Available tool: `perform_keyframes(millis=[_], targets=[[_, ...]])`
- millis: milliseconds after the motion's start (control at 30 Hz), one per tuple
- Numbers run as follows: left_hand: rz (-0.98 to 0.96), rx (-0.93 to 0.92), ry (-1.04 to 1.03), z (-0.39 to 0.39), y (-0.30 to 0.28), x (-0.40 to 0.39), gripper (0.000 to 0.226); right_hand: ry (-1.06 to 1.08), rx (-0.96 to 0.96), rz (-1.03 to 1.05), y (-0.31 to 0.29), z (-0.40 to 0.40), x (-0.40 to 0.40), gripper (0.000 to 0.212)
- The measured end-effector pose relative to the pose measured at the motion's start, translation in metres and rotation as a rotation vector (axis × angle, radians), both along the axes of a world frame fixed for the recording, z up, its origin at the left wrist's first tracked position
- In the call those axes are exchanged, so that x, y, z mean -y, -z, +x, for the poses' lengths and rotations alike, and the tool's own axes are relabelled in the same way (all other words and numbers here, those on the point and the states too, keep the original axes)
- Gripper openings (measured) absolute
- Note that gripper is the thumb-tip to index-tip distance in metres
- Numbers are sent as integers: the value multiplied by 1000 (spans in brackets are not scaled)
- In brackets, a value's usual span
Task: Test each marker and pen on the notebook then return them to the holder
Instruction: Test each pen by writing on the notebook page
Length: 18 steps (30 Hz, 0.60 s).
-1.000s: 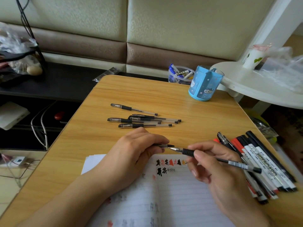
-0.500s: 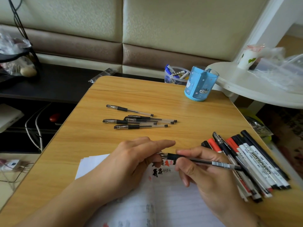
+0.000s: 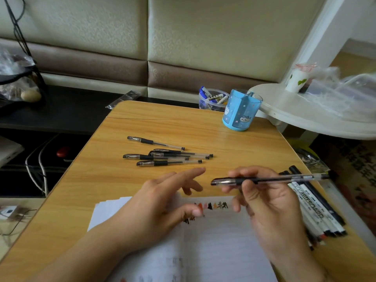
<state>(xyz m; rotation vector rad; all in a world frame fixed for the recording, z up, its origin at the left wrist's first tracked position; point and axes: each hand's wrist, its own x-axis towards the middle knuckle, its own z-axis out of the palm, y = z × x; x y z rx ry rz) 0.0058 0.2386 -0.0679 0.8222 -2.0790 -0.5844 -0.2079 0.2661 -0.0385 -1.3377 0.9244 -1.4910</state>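
Note:
My right hand (image 3: pixel 270 202) holds a capped black gel pen (image 3: pixel 264 180) level above the open notebook (image 3: pixel 219 241), cap end pointing left. My left hand (image 3: pixel 162 200) rests on the notebook's upper left part with fingers spread and nothing in it. Red and black test marks (image 3: pixel 211 205) line the top of the page. Several black gel pens (image 3: pixel 168 156) lie in a loose group on the table beyond my hands. A pile of markers (image 3: pixel 313 208) lies at the right, partly behind my right hand. The blue holder (image 3: pixel 240 110) stands at the table's far right.
The wooden table (image 3: pixel 81 200) ends close on the left and right. A clear tub of small markers (image 3: pixel 211 98) sits behind the holder. A white round side table (image 3: pixel 305 117) with a cup and plastic bags adjoins on the right. Cables and a dark shelf lie to the left.
The cap went onto the pen's tip. My left hand let go and spread its fingers. My right hand lifted the capped pen a little and to the right.

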Motion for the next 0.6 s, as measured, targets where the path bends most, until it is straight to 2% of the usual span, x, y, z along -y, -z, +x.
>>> perform_keyframes(millis=[100, 167, 233, 300, 367, 500, 567, 600], targets=[[-36, 24, -114, 4, 2, 5, 45, 43, 104, 7, -9, -19, 3, 38], [-83, 53, -159, 5, 2, 8, 35, -28, 193, 48, -16, -30, 4, 37], [-107, 77, -211, 5, 2, 10, 32, -53, 135, 64, -25, -39, 0, 28], [-119, 140, -315, 7, 4, 13, 34, 108, -145, 105, -37, -51, -2, 27], [-114, 240, -449, 12, 8, 19, 41, 293, -547, 161, -44, -70, -1, 35], [17, 399, -715, 25, 5, 29, 38, 449, -1296, 205, -36, -103, -2, 27], [76, 439, -781, 29, 5, 31, 38, 432, -1505, 250, -26, -107, -5, 28], [95, 452, -792, 30, 4, 32, 38, 423, -1541, 271, -22, -107, -6, 26]])
